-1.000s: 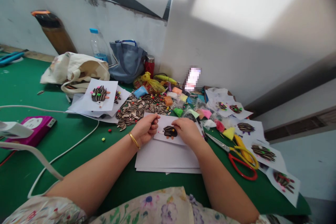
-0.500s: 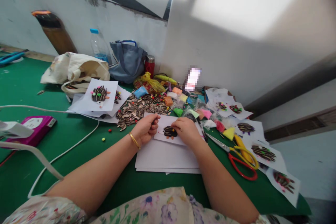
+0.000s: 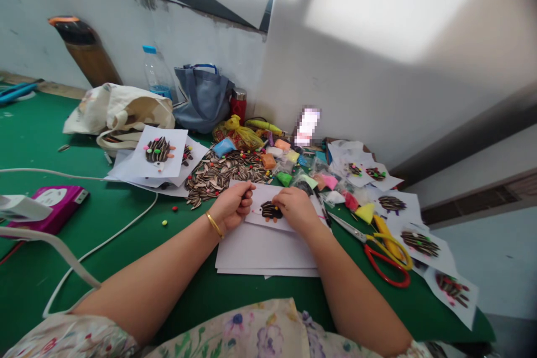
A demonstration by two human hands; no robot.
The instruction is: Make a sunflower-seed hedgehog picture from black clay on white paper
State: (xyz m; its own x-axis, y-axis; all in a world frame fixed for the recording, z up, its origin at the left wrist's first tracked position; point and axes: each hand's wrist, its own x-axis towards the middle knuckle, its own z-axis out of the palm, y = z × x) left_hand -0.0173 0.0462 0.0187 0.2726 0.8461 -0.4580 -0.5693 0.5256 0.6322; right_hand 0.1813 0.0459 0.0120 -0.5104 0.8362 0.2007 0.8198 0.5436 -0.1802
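Observation:
My left hand is curled into a fist at the left edge of a white paper card, and its fingers hide whatever they may hold. A gold bangle circles that wrist. My right hand rests on the card with its fingertips beside a dark seed-covered hedgehog figure. The card lies on a stack of white paper. Just beyond my left hand spreads a heap of striped sunflower seeds.
Red-and-yellow scissors lie on the green table mat to the right, among several hedgehog pictures. Bagged coloured clay sits at the back. Small clay balls and a white cable lie to the left.
My right hand has shifted slightly left and covers a little more of the seed figure. My left hand has barely moved.

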